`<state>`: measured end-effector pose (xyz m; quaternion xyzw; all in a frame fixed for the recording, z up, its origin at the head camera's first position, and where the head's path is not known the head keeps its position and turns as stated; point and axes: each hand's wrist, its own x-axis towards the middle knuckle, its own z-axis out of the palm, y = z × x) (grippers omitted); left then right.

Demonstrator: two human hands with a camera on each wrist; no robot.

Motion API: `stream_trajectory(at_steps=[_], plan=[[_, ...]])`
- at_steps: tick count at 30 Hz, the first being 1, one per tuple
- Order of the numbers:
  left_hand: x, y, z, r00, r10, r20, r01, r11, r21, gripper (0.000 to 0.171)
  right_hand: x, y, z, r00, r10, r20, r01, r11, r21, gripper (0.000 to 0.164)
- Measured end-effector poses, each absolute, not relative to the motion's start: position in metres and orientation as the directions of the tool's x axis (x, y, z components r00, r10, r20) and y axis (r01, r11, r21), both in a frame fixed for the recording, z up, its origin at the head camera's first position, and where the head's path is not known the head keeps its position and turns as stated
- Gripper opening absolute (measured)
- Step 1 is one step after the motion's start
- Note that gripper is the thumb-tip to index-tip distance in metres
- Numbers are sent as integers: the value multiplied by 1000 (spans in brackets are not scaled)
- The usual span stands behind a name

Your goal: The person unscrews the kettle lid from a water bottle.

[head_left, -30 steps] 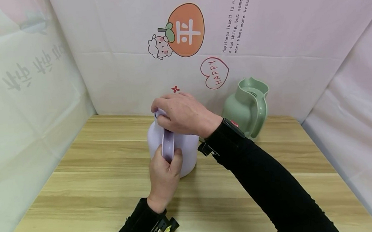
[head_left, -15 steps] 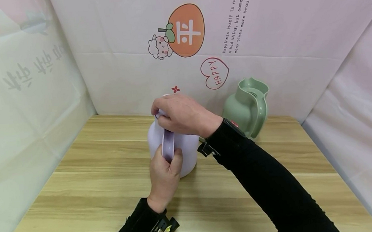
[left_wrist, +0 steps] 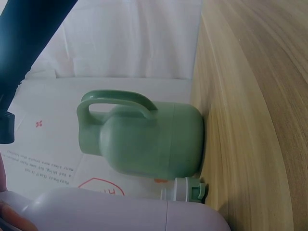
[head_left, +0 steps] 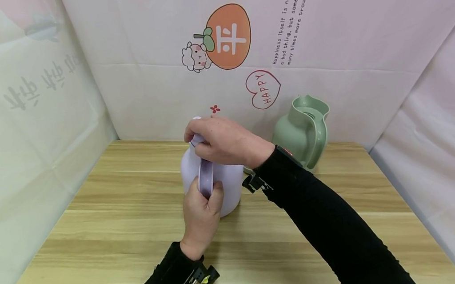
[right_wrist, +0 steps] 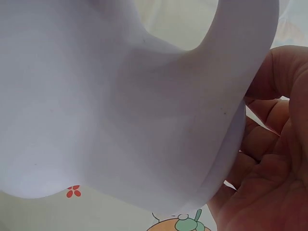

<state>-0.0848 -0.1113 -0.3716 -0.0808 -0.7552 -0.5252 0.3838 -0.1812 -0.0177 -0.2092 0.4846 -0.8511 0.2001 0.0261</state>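
A lavender thermos jug stands upright on the wooden table, its handle toward me. My left hand grips the lower part of that handle, thumb on one side. Over the jug's top, my right hand curls its fingers and thumb round the lavender lid, most of which the hand hides. In the right wrist view the fingers bend along the lid's edge, beside the jug's neck.
To the right, near the back wall, stands a green thermos jug with an uncovered mouth. A white and green stopper sits on the table between the jugs. Printed cloth walls border the table at the back and sides.
A pale edge beyond my right fingers now shows farther left along the jug's top. The right hand has shifted only slightly; the left hand and jug body stay put.
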Motion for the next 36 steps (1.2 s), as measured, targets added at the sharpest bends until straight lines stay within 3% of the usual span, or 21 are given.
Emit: stream_trajectory(at_steps=[7, 11, 14, 17, 22, 29, 36], plan=[[-85, -111, -373, -682, -287, 672, 529, 442, 725, 17, -181, -18, -209, -539, -806, 245, -827, 451, -336, 33], [-86, -111, -372, -673, -288, 681, 539, 439, 719, 16, -176, -20, -208, -612, -735, 293, -787, 526, -323, 33], [-86, -111, -372, -676, -286, 679, 545, 427, 722, 18, -172, -23, -208, -690, -635, 346, -718, 660, -222, 40], [-85, -111, -371, -689, -285, 666, 541, 409, 735, 20, -167, -26, -209, -766, -536, 356, -601, 793, -101, 57], [-84, -110, -370, -706, -296, 644, 519, 402, 754, 20, -164, -33, -212, -849, -424, 316, -442, 897, 15, 72], [-84, -110, -370, -696, -304, 651, 516, 419, 747, 19, -166, -36, -215, -858, -413, 307, -419, 907, 49, 71], [-83, -109, -370, -716, -302, 629, 500, 406, 765, 18, -170, -34, -214, -850, -446, 280, -462, 887, 11, 56]])
